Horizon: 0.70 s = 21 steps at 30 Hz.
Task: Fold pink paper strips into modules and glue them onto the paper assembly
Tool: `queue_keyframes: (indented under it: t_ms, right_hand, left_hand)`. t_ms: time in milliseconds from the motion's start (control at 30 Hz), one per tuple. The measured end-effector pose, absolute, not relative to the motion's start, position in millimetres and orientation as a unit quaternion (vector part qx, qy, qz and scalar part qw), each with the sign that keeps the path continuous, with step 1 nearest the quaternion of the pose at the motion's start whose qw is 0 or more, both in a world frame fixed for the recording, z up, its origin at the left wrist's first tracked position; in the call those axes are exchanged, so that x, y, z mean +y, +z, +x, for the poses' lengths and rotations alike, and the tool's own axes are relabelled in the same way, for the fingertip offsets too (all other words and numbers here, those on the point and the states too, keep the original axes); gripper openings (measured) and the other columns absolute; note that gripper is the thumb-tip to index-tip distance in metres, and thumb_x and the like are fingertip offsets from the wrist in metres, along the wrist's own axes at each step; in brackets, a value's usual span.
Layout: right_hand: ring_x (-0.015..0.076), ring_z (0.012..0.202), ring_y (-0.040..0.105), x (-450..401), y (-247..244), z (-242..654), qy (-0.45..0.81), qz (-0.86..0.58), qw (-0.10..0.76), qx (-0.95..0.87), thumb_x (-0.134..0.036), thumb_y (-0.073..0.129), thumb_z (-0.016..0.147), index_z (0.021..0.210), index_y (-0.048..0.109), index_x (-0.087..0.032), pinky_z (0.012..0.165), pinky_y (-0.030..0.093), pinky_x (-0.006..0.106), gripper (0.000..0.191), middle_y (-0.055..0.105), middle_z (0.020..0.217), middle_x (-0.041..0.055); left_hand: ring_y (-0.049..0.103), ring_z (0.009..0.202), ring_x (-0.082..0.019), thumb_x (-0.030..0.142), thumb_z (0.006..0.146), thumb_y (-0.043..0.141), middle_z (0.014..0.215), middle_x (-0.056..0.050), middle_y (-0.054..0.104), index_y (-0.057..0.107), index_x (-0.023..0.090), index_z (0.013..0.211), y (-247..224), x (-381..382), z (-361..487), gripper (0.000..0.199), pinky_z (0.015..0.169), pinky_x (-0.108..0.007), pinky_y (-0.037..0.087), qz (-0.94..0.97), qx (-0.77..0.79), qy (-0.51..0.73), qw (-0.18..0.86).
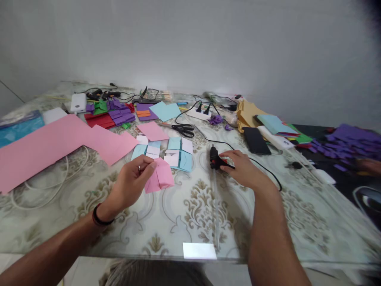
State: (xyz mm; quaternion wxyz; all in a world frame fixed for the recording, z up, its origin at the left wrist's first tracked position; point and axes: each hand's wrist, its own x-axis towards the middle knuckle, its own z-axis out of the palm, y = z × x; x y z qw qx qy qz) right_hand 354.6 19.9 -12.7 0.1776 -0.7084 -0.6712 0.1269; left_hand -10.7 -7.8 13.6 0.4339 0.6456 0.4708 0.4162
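Note:
My left hand (135, 178) pinches the upper left corner of a folded pink paper square (160, 176) between thumb and fingers. My right hand (241, 167) has its fingers on the handle of a black glue gun (214, 159) with a red trigger. The gun's nozzle points away from me, and a long clear glue stick (216, 214) trails from its back toward the table's front edge. Beyond the pink square lie two blue-and-white folded paper pieces, one on the left (145, 149) and one on the right (179, 155).
Black scissors (183, 129) lie behind the folded pieces. Large pink sheets (53, 147) and a white cable cover the left side. A power strip (199, 114), a black phone (256, 140) and purple paper pieces (348, 145) are farther right, near another person's hand (369, 167).

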Motion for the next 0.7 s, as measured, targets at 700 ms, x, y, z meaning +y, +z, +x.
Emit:
queue_keyframes:
  t_ms: [700]
  right_hand:
    - [0.0105, 0.058, 0.067, -31, 3, 211, 0.640, -0.379, 0.434, -0.508, -0.043, 0.074, 0.094, 0.087, 0.068, -0.017, 0.059, 0.062, 0.023, 0.028, 0.069, 0.066, -0.0017]
  left_hand:
    - [0.032, 0.060, -0.010, 0.037, 0.102, 0.059, 0.066, 0.006, 0.038, 0.063, 0.019, 0.088, 8, -12, -7, 0.023, 0.053, -0.024, 0.026, 0.662, 0.425, 0.373, 0.492]
